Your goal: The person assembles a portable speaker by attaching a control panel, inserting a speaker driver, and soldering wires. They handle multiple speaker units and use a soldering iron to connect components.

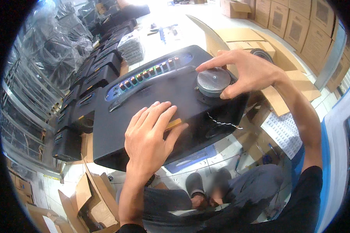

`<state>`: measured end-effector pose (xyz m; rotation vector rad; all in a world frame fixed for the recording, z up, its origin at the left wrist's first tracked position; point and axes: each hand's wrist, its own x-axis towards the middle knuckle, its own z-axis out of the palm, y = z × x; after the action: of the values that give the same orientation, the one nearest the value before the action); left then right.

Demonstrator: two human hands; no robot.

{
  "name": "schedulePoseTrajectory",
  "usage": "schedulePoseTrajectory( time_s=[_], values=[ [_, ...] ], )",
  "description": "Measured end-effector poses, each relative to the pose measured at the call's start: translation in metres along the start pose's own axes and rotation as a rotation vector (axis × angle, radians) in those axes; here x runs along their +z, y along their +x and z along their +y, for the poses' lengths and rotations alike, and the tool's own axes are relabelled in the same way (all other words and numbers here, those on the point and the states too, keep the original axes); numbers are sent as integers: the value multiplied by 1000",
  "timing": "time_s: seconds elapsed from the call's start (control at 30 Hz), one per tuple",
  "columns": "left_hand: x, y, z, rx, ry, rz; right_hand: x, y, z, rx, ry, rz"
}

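A black speaker cabinet point(163, 87) lies before me, with a panel of knobs and lights point(149, 72) along its far side. My right hand point(251, 72) curves its thumb and fingers around a round, grey-metal-backed speaker driver point(213, 80), which rests on the cabinet's top right. My left hand point(149, 132) lies on the near left of the cabinet, fingers stretched out. Between its thumb and forefinger a small orange strip point(174, 124) shows; whether it is touched is hard to tell. A twisted pair of wires point(223, 123) comes out of the cabinet's near side, beside a dark round opening.
Several similar black cabinets point(99, 72) stand in a row at left, by plastic-wrapped goods point(62, 42). An opened carton point(299, 81) with another driver point(261, 55) sits at right. Stacked cartons point(291, 19) line the back right. A printed sheet point(283, 132) and a blue tray point(192, 158) lie below.
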<state>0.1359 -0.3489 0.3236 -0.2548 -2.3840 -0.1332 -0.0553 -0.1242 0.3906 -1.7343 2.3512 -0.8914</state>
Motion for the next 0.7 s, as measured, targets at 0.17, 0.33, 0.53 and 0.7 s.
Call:
schedulePoseTrajectory(
  time_s=[0.17,0.33,0.53,0.7],
  values=[
    [1,1,0,5,4,7,-4,-8,7,-51,-22,17],
    [0,3,1,12,19,-3,-13,-58,19,126,67,420],
    [-2,6,4,8,2,-24,84,-133,26,457,134,878],
    [-2,4,6,5,-2,-13,148,-149,47,38,-366,738]
  ],
)
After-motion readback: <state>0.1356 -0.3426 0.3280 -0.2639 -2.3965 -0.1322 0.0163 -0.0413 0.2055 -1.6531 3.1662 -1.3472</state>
